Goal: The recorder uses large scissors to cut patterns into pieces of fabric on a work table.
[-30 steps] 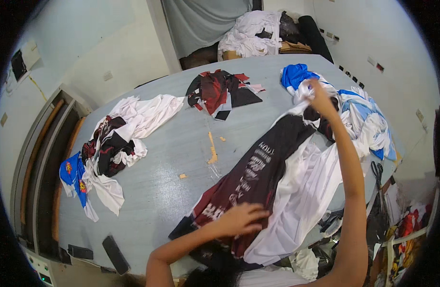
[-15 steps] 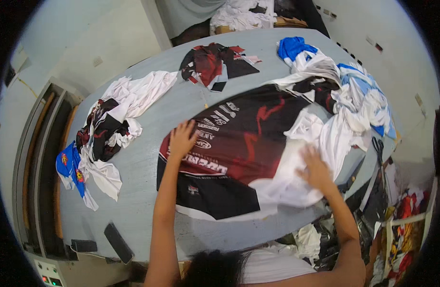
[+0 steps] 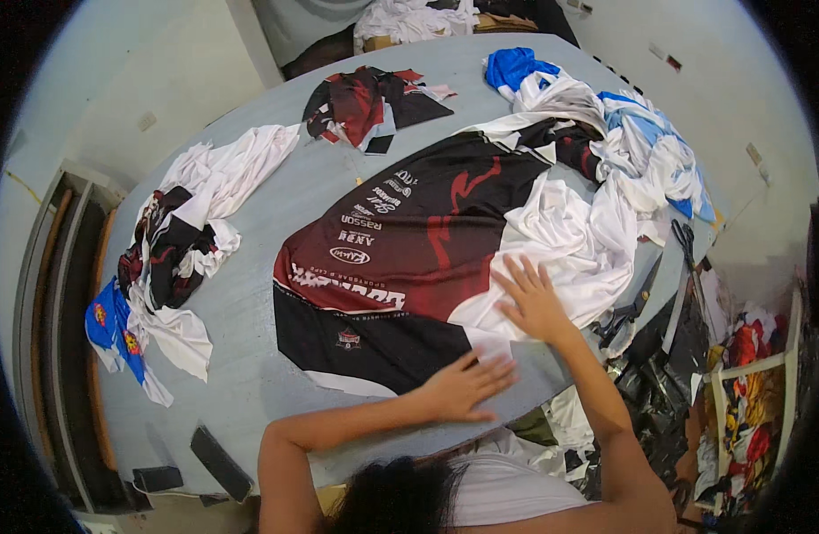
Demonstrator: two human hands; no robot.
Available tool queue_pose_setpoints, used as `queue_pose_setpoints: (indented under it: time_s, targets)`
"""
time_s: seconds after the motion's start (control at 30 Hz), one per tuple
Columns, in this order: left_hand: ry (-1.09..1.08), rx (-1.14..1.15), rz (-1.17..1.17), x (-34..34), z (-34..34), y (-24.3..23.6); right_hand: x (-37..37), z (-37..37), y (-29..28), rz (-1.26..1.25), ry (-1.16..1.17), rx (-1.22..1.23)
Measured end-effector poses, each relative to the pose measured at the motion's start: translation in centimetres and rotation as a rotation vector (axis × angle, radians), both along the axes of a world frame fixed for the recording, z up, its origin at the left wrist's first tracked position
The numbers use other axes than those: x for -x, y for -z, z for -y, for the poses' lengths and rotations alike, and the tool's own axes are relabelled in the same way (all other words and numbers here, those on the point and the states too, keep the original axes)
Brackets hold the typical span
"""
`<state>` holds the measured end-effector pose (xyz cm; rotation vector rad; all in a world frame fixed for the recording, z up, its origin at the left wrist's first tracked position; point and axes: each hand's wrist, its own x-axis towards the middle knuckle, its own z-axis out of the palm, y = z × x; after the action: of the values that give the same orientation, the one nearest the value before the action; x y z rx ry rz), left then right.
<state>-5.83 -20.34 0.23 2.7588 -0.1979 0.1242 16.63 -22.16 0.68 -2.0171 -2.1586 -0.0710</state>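
Note:
A large black and dark red printed fabric panel [image 3: 391, 240] lies spread flat across the middle of the table. White cloth [image 3: 560, 240] joins its right side and runs in folds toward the far right. My right hand [image 3: 536, 303] rests with fingers spread on the white cloth, close to the dark red edge. At the panel's near right corner, my left hand [image 3: 467, 387] lies palm down, fingers stretched out, reaching across from the left. Neither hand grips anything.
Crumpled white, black and blue fabric pieces [image 3: 178, 240] lie on the left of the grey table [image 3: 249, 356]. Red and black scraps [image 3: 365, 107] sit at the far side. Blue and white cloth [image 3: 649, 133] heaps at the far right, with scissors [image 3: 685, 245] by that edge.
My left hand has moved from the panel's left side to its near right corner. My right hand has shifted left and toward the panel, and the white cloth lies differently around it.

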Motion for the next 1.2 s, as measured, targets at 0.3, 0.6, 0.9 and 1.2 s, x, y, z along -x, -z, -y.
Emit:
queue_pose_setpoints:
  time_s: [0.3,0.6,0.9,1.2]
  targets:
    - [0.383,1.003,-0.577,-2.1,-2.3,-3.4,-7.0,-3.2,-1.9,-0.002,-0.089,-0.159]
    - [-0.148,-0.136,0.135,-2.5,-0.1,-0.4,-6.5,10.1,-1.8,-0.158,0.681,-0.664]
    - [-0.104,0.402,-0.231,-0.7,-1.2,-3.7,-6.8,15.1,0.6,-0.208,0.999,-0.287]
    - [-0.12,0.155,0.268,-5.6,-3.1,0.0,-8.8,22.6,-1.3,-1.081,1.055,-0.06]
